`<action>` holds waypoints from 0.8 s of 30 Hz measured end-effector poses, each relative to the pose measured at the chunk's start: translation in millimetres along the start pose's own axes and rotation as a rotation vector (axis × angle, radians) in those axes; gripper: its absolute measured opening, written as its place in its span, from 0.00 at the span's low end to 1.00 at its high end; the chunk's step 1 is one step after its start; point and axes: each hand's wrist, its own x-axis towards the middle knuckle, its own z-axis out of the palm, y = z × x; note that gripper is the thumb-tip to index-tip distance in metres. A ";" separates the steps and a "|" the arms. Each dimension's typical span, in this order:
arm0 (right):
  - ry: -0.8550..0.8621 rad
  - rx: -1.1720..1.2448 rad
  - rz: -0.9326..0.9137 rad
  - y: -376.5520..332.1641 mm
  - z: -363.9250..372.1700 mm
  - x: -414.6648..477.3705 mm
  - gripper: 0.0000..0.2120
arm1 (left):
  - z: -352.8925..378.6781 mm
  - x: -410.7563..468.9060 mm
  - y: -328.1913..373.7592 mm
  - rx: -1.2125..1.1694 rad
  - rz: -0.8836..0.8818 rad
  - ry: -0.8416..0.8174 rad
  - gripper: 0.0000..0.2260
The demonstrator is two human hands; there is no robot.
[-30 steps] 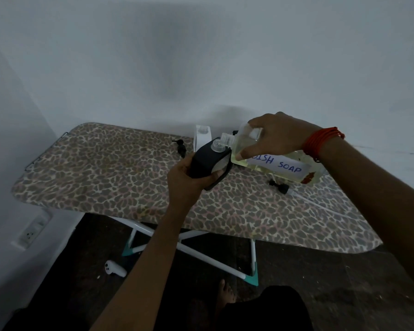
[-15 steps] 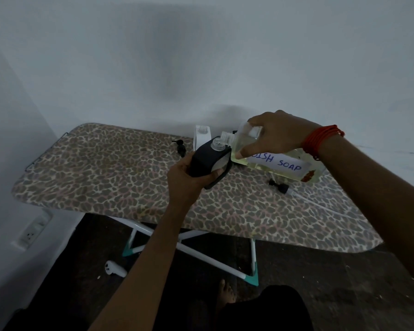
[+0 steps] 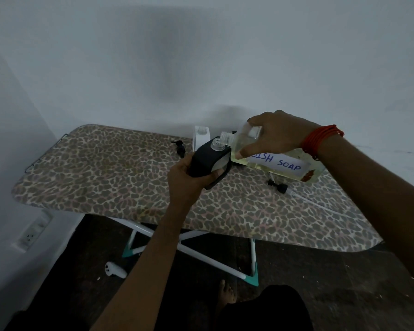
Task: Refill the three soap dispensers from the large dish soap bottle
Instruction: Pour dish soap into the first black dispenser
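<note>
Grips dispenser (image 3: 207, 158) in left hand (image 3: 187, 175), clasps soap bottle (image 3: 280, 163) tilted in right hand (image 3: 277, 132), mouths close so nothing spills.

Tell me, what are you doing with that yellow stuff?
A person is refilling soap. The left hand holds a black soap dispenser tilted over the leopard-print ironing board. The right hand tips the large dish soap bottle so its neck meets the dispenser's open mouth. A white dispenser stands behind, its pump off.
</note>
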 end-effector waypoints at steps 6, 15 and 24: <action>0.005 -0.012 -0.013 0.3 -0.8 -0.6 0.48 | 0.9 -1.4 0.8 -0.019 -0.011 -0.003 0.24; 0.013 -0.009 -0.027 -1.4 -1.4 -1.6 0.47 | 1.0 -2.5 4.6 -0.039 -0.021 -0.005 0.25; 0.016 -0.006 -0.026 -4.3 -1.8 -2.3 0.40 | -0.4 -3.6 5.4 -0.036 -0.007 -0.012 0.24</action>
